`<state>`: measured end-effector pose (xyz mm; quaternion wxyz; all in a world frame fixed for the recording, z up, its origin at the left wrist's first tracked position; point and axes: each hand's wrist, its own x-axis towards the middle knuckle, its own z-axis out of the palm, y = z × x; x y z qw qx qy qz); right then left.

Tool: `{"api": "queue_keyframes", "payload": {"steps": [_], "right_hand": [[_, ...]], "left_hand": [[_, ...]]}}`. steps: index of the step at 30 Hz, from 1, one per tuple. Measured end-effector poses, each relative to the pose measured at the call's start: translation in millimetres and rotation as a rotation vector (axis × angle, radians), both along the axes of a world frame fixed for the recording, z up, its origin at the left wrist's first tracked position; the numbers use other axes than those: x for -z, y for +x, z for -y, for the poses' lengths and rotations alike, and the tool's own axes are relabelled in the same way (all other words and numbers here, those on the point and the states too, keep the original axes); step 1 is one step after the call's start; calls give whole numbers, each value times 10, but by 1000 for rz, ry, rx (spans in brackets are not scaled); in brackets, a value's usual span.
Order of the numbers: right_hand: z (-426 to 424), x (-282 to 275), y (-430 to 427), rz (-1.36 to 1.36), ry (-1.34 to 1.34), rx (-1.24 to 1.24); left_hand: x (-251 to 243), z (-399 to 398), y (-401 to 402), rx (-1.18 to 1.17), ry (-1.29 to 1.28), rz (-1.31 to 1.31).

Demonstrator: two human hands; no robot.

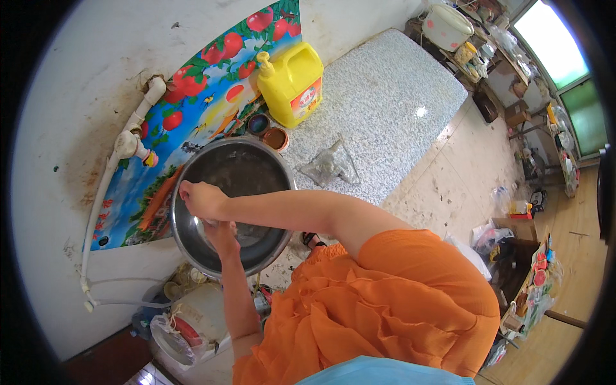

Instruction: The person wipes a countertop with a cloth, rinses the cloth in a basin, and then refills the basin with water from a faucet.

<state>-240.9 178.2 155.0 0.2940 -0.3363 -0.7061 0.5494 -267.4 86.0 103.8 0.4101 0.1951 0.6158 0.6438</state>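
A stainless steel basin [262, 163] stands before me against the wall, its inside dark and perhaps wet. Over its near left part my right hand [203, 198] is bent with fingers curled, close above my left hand [223, 237]. The two hands meet or overlap. A small pale patch shows between them, but its nature is unclear, and the fingers of the left hand are mostly hidden. Whether either hand holds anything cannot be seen. Behind the basin are a dark round cup [258, 123] and a brown round container [275, 138].
A yellow pump jug [291, 86] and a crumpled clear plastic bag [332, 165] rest on the speckled stone counter [385, 96]. A white pipe with a tap [139, 144] runs down the wall, past a fruit poster [233, 45]. Below left is a white bucket [202, 308]; cluttered shelves [481, 53] line the far side.
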Motion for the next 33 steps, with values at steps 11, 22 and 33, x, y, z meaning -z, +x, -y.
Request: {"api": "queue_keyframes", "payload": {"steps": [11,22,33], "right_hand": [[51,463,247,-20,-524,120],[-238,181,2384,-578,-428,-185],[-505,402,4676,-347,-192,245]], "left_hand": [[68,26,-145,-32,-277,-958],[-368,-105,937,389,45,190],[-259,-1329,2926,-49,-37,-105]]}}
